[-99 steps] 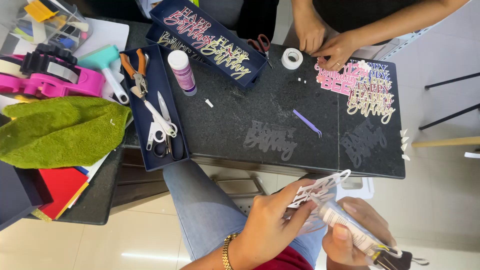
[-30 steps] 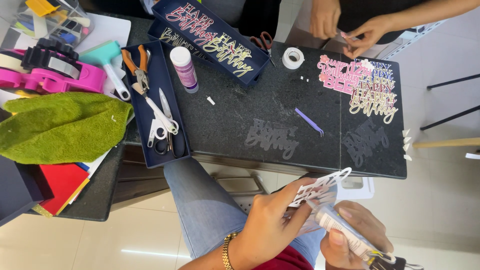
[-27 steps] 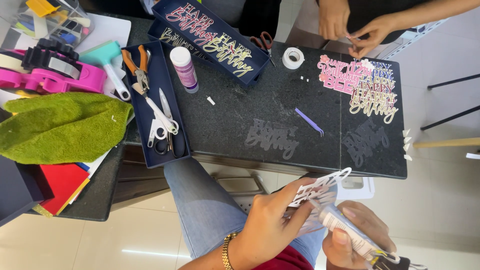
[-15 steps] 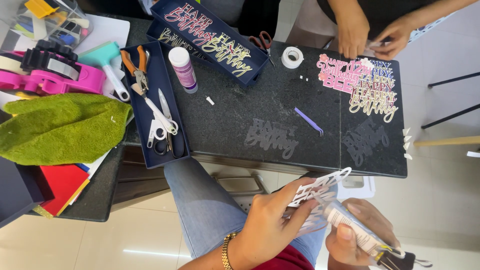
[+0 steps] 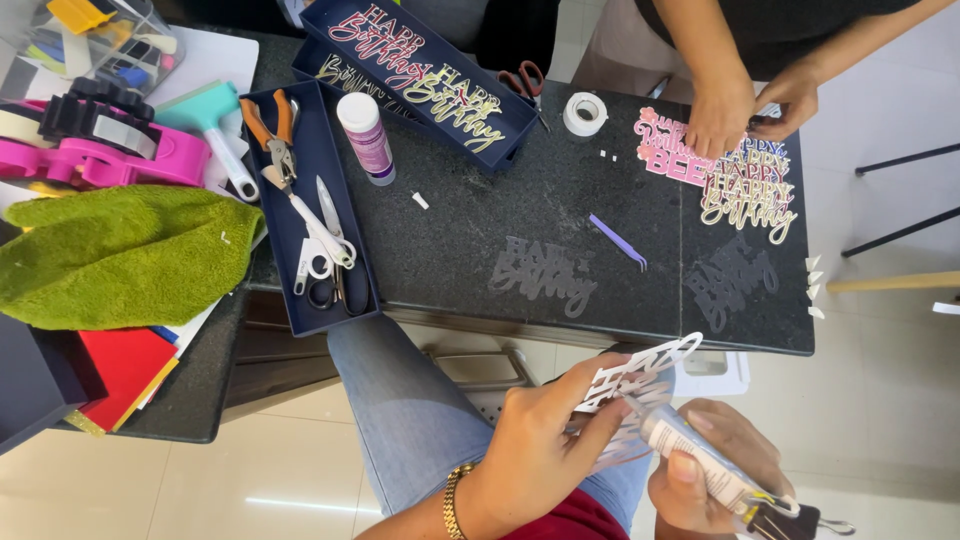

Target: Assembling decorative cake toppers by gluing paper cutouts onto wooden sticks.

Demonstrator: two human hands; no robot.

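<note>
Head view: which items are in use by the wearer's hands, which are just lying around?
In use:
- left hand: white paper cutout
- right hand: glue tube

Lying about:
- green towel
- scissors
- pliers
- tape roll
- purple tweezers
- pink tape dispenser

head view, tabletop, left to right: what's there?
Pink tape dispenser → green towel → navy tool tray → glue bottle → white tape roll → purple tweezers → stack of lettering cutouts.
</note>
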